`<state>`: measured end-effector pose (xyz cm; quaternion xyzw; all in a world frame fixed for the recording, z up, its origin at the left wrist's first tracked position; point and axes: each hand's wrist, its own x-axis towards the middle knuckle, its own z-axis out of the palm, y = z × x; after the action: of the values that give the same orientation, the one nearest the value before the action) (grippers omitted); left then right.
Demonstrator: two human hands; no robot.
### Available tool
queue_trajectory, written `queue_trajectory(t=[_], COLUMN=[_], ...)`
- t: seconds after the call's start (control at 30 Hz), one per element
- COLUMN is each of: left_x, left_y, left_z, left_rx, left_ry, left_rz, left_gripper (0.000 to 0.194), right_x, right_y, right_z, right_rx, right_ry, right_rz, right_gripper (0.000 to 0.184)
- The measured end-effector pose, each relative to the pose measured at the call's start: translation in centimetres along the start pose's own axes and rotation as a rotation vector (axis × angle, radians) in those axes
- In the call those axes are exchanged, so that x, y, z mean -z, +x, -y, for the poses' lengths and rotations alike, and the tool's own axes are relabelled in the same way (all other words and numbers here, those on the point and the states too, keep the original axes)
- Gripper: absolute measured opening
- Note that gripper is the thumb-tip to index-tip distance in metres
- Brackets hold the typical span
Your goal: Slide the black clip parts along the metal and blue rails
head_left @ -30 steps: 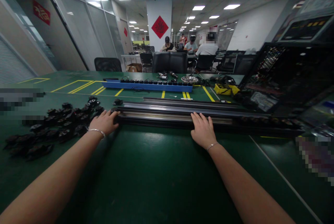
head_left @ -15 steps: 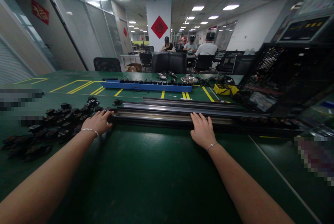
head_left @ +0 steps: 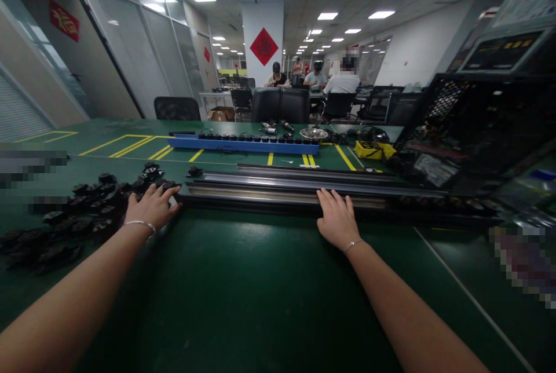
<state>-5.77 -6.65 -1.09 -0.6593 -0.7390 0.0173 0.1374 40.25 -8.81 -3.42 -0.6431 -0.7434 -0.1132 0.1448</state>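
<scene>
A long dark metal rail [head_left: 256, 193] lies crosswise on the green table. My right hand [head_left: 337, 219] rests on it right of the middle, fingers stretched out and slightly apart over the top, thumb by the front side. At the rail's left end is my left hand [head_left: 152, 208], its thumb and forefinger bent around something whitish that is mostly hidden by the fingers. Beside and behind that hand, a pile of small black parts [head_left: 93, 211] spreads to the left. A single black part [head_left: 193, 171] sits just behind the rail's left end.
More metal rails [head_left: 304, 179] lie parallel behind the near one. Farther back stands a blue tray [head_left: 247, 145] holding a row of black parts, near a round metal dish [head_left: 313, 134] and a yellow container [head_left: 373, 150]. A black open-framed case [head_left: 482, 130] rises at the right. Several people sit beyond.
My left hand has shifted left, toward the black parts, exposing more of the near rail's left end. My right hand has stayed in place on the rail.
</scene>
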Motion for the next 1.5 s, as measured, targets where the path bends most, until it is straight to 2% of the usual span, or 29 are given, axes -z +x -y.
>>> queue_trajectory(t=[0.2,0.63,0.77,0.87,0.93,1.03,1.07,1.13,1.23,1.33,1.4,1.5], left_x=[-1.3,-2.6,-2.3,-1.6,-1.0,0.4,0.9,1.9,2.7,2.5,2.2,2.0], left_y=[-0.2,0.2,0.2,0.0,0.0,0.1,0.2,0.3,0.1,-0.9,-1.6,-2.2], left_z=[1.9,6.1,5.9,4.3,2.8,-0.3,-1.6,-4.7,-10.3,-15.3,-17.4,-18.4], left_rx=[0.131,0.181,0.173,0.173,0.16,0.19,0.197,0.167,-0.014,-0.233,-0.293,-0.31], left_ry=[-0.012,0.133,0.092,0.005,-0.056,-0.146,-0.177,-0.247,-0.358,-0.39,-0.366,-0.344], left_rz=[0.077,0.12,0.128,0.106,0.046,-0.15,-0.242,-0.341,-0.34,-0.265,-0.22,-0.195], left_gripper=[0.059,0.055,0.053,0.052,0.052,0.051,0.051,0.049,0.047,0.049,0.05,0.05], right_x=[0.1,0.1,0.1,0.0,0.0,0.0,0.0,-0.1,-0.1,0.2,0.5,0.7], right_y=[0.0,-0.1,-0.1,-0.1,-0.1,-0.1,-0.1,-0.1,-0.1,0.0,0.0,0.1], right_z=[0.0,-0.1,-0.1,-0.1,-0.1,0.0,0.0,0.0,-0.2,-1.2,-2.4,-4.7], right_rx=[0.0,0.002,0.002,0.001,0.0,0.003,0.004,0.005,0.01,-0.024,-0.099,-0.296], right_ry=[0.003,-0.018,-0.01,-0.007,-0.01,-0.005,0.001,0.018,0.066,0.155,0.191,0.131], right_rz=[0.003,0.002,0.006,0.0,-0.008,-0.017,-0.019,-0.029,-0.063,-0.145,-0.247,-0.434], right_gripper=[0.066,0.067,0.067,0.067,0.067,0.066,0.066,0.065,0.058,0.048,0.047,0.05])
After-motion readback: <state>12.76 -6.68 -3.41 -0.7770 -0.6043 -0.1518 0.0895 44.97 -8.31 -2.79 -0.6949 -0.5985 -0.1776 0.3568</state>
